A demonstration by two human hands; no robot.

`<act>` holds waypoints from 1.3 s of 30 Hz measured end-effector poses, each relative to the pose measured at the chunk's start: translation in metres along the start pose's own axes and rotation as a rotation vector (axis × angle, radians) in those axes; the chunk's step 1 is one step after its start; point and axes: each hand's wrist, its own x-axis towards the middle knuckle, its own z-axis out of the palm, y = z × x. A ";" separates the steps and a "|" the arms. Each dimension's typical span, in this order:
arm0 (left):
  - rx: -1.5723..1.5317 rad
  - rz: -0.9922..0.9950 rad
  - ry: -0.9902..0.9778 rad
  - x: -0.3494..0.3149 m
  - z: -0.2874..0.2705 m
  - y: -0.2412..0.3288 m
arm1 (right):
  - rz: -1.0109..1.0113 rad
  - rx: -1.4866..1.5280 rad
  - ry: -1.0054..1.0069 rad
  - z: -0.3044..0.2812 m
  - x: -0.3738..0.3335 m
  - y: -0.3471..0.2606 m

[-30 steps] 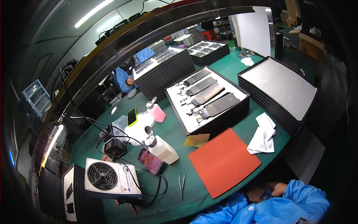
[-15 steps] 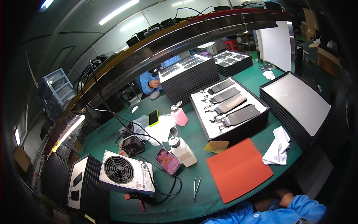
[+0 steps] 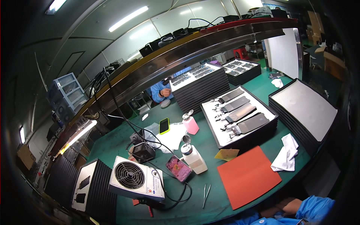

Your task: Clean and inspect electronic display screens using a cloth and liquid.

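Observation:
My right hand (image 3: 290,206) is low at the lower right, below the table's front edge. Its blue sleeve (image 3: 317,210) comes in from the right, and its fingers are lost in shadow. Of my left arm, a blue sleeve (image 3: 245,217) shows at the lower edge; the left hand cannot be made out clearly. On the table nearest my hands lies an orange-red mat (image 3: 249,178). Left of it are metal tweezers (image 3: 206,195), and to its right a crumpled white cloth (image 3: 285,155). Beyond the mat, a black-rimmed tray (image 3: 221,140) carries several dark phone screens with flex cables (image 3: 245,123).
A stack of trays (image 3: 302,107) stands at right. A white bottle (image 3: 195,159), pink bottle (image 3: 190,124), phone with a pink screen (image 3: 179,168), green-cased phone (image 3: 164,126) and fan unit (image 3: 137,180) occupy the left. Across the table, a co-worker's hand (image 3: 165,92) is beside stacked trays (image 3: 200,93).
The whole view has shifted, so the table's things sit further right and lower. My hands stay low below the table edge; the things on the table keep their places.

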 end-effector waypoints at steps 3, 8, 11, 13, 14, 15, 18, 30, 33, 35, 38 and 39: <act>0.014 -0.020 0.028 -0.003 -0.004 -0.001 | -0.257 -0.133 0.102 -0.012 0.005 -0.001; 0.031 -0.045 0.029 -0.005 -0.004 0.003 | -0.389 -0.252 0.004 -0.022 0.014 0.000; 0.045 -0.062 0.033 -0.006 -0.006 0.005 | -0.180 -0.107 -0.587 -0.016 0.027 0.003; 0.051 -0.080 0.048 -0.013 -0.008 0.005 | -0.604 -0.297 0.244 -0.008 0.027 0.005; 0.055 -0.089 0.054 -0.017 -0.009 0.005 | -0.609 -0.298 0.245 -0.002 0.031 0.009; 0.061 -0.097 0.057 -0.018 -0.010 0.006 | -0.574 -0.269 0.242 0.002 0.029 0.010; 0.084 -0.119 0.063 -0.022 -0.018 0.008 | -0.469 -0.183 0.239 0.013 0.026 0.011; 0.150 -0.202 0.098 -0.029 -0.049 0.019 | -0.052 0.168 0.193 0.054 0.006 0.006; 0.158 -0.219 0.109 -0.025 -0.053 0.023 | 0.055 0.256 0.171 0.066 -0.002 0.009; 0.163 -0.230 0.115 -0.024 -0.056 0.025 | 0.128 0.314 0.157 0.076 -0.005 0.012; 0.176 -0.250 0.120 -0.025 -0.059 0.029 | 0.130 0.330 0.273 0.094 -0.013 0.012; 0.179 -0.258 0.122 -0.026 -0.059 0.029 | 0.096 0.315 0.392 0.108 -0.012 0.017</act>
